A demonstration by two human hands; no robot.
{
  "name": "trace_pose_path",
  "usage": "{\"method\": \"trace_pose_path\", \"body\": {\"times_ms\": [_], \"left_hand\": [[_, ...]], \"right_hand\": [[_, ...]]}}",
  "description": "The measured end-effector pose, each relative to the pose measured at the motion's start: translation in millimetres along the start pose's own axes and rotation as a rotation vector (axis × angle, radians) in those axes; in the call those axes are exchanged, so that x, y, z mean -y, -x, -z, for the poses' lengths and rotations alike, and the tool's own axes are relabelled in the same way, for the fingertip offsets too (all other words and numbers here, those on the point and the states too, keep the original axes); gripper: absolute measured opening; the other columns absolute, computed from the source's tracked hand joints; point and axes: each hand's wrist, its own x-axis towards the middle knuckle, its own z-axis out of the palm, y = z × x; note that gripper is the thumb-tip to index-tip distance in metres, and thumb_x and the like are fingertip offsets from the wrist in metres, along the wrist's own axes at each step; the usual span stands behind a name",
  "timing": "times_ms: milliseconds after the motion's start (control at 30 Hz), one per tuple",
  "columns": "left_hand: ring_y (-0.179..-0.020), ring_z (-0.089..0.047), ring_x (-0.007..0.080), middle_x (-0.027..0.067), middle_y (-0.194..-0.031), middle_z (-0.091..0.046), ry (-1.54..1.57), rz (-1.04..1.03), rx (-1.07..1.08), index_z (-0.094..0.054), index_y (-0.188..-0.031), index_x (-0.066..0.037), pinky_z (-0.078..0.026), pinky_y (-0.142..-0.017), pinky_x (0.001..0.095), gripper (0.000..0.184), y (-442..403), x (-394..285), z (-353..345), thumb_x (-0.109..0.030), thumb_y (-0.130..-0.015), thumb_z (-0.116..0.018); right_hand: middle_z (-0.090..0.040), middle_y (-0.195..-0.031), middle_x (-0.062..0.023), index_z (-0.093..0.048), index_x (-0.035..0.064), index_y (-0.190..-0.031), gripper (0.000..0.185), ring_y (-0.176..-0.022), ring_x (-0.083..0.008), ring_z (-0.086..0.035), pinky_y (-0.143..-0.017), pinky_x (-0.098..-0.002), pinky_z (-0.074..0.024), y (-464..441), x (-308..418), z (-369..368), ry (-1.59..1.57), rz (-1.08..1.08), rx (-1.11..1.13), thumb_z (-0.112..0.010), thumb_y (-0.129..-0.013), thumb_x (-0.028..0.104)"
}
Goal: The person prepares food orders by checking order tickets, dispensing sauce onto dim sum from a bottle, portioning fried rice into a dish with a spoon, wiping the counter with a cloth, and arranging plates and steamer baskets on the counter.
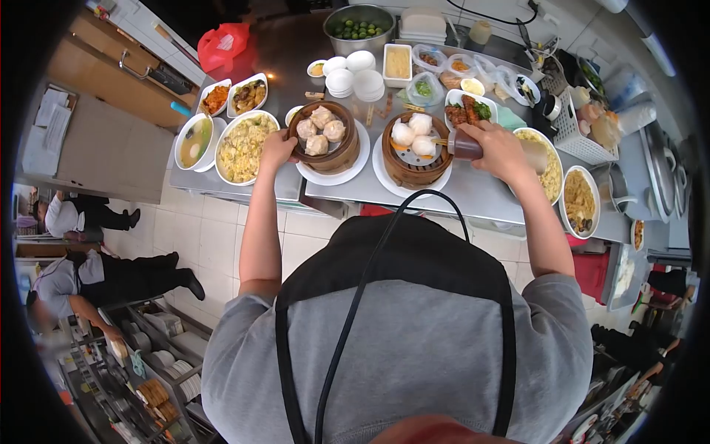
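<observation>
A person in a grey shirt [399, 348] and black apron straps [507, 370] reaches both hands over a metal surface [355, 194].

The left hand [275, 150] touches the left rim of a bamboo steamer [346, 157]; its fingers are partly hidden, so how firmly they grip cannot be told. Inside sit 4 pleated dumplings [316, 144].

The right hand is wrapped around a brown sauce bottle [465, 145], tipped sideways with its nozzle pointing left, over the rim of a 2nd steamer [414, 177]. This steamer holds 3 white dumplings [403, 134] and stands between the hands, just left of the bottle. Whether sauce is flowing is too small to tell. Each steamer rests on a white plate.

Just left of the left hand is a rice bowl [240, 152], with a soup bowl [195, 144] farther left. Just beyond the right hand lies a dish of meat and greens [484, 110]; to its right is a noodle bowl [580, 194]. Farther ahead, between the hands, stands a pot of green fruit [360, 35].
</observation>
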Motion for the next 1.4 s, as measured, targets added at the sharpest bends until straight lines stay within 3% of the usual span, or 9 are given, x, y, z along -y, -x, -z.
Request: {"method": "trace_pose_path", "body": {"times_ms": [167,233,267,400,467,533,733,1167,1400], "left_hand": [[-0.059,-0.062,0.0239,0.0174,-0.076,-0.062,0.057,0.052,0.094,-0.056,-0.098,0.006,-0.052,-0.050,0.0291,0.028,1,0,6,-0.009,-0.075,-0.050],[-0.067,-0.062,0.0284,0.0186,-0.085,-0.062,-0.802,-0.355,-0.334,-0.057,-0.100,0.004,-0.050,-0.061,0.0338,0.032,5,-6,6,-0.017,-0.076,-0.054],[-0.067,-0.062,0.0284,0.0186,-0.085,-0.062,-0.802,-0.360,-0.332,-0.057,-0.100,0.004,-0.050,-0.061,0.0338,0.032,12,-22,3,-0.017,-0.076,-0.054],[-0.070,-0.061,0.0311,0.0135,-0.078,-0.063,-0.394,-0.491,0.000,-0.059,-0.097,0.001,-0.047,-0.066,0.0341,0.039,41,-73,-59,-0.030,-0.074,-0.059],[-0.064,-0.062,0.0227,0.0142,-0.075,-0.063,-0.436,-0.488,0.129,-0.058,-0.100,0.001,-0.048,-0.059,0.0301,0.039,46,-66,-103,-0.026,-0.071,-0.063],[-0.057,-0.062,0.0207,0.0153,-0.076,-0.062,-0.142,-0.271,0.266,-0.052,-0.103,0.007,-0.048,-0.053,0.0282,0.045,57,-74,-131,-0.023,-0.072,-0.061],[-0.055,-0.060,0.0205,0.0187,-0.080,-0.059,0.030,-0.169,0.263,-0.048,-0.102,0.012,-0.050,-0.045,0.0271,0.042,42,-77,-153,-0.014,-0.070,-0.056],[-0.062,-0.060,0.0156,0.0143,-0.088,-0.058,0.192,-0.275,0.093,-0.049,-0.108,0.008,-0.053,-0.049,0.0229,0.041,11,-131,-64,-0.007,-0.070,-0.053],[-0.065,-0.057,0.0119,0.0088,-0.087,-0.056,0.225,-0.209,0.317,-0.046,-0.114,0.004,-0.050,-0.048,0.0204,0.043,31,-111,-95,-0.007,-0.073,-0.053]], "right_hand": [[-0.055,-0.097,-0.0089,-0.049,0.0146,-0.114,0.066,-0.089,-0.0281,-0.055,-0.076,-0.0371,-0.0438,-12,4,1,0.060,0.009,0.003,-0.072,-0.053,0.009],[-0.055,-0.097,-0.0087,-0.049,0.0146,-0.114,0.066,-0.089,-0.0276,-0.055,-0.075,-0.0371,-0.0440,-18,0,1,0.051,0.012,-0.035,-0.072,-0.053,0.010],[-0.055,-0.096,-0.0089,-0.049,0.0146,-0.114,0.066,-0.089,-0.0275,-0.055,-0.075,-0.0372,-0.0440,-20,-1,1,0.061,-0.030,-0.017,-0.072,-0.053,0.011],[-0.056,-0.098,-0.0110,-0.048,0.0143,-0.115,0.068,-0.089,-0.0284,-0.054,-0.077,-0.0367,-0.0434,-12,-6,7,0.037,-0.172,0.069,-0.072,-0.052,0.012],[-0.055,-0.099,-0.0116,-0.049,0.0137,-0.115,0.067,-0.091,-0.0280,-0.054,-0.077,-0.0367,-0.0434,0,-20,-3,-0.136,-0.176,0.014,-0.072,-0.053,0.015],[-0.055,-0.100,-0.0123,-0.049,0.0130,-0.115,0.066,-0.092,-0.0277,-0.054,-0.077,-0.0367,-0.0434,15,-30,-11,-0.310,-0.184,-0.040,-0.072,-0.054,0.018],[-0.055,-0.104,-0.0137,-0.048,0.0114,-0.117,0.069,-0.092,-0.0295,-0.054,-0.077,-0.0363,-0.0420,44,-40,-24,-0.552,-0.267,-0.087,-0.072,-0.053,0.019],[-0.054,-0.100,-0.0106,-0.051,0.0155,-0.112,0.059,-0.091,-0.0277,-0.054,-0.078,-0.0368,-0.0440,17,-6,-42,-0.071,-0.115,0.101,-0.069,-0.056,0.015],[-0.056,-0.099,-0.0135,-0.050,0.0119,-0.113,0.060,-0.092,-0.0293,-0.055,-0.079,-0.0364,-0.0432,23,-33,-42,-0.366,-0.278,0.036,-0.070,-0.057,0.019]]}}
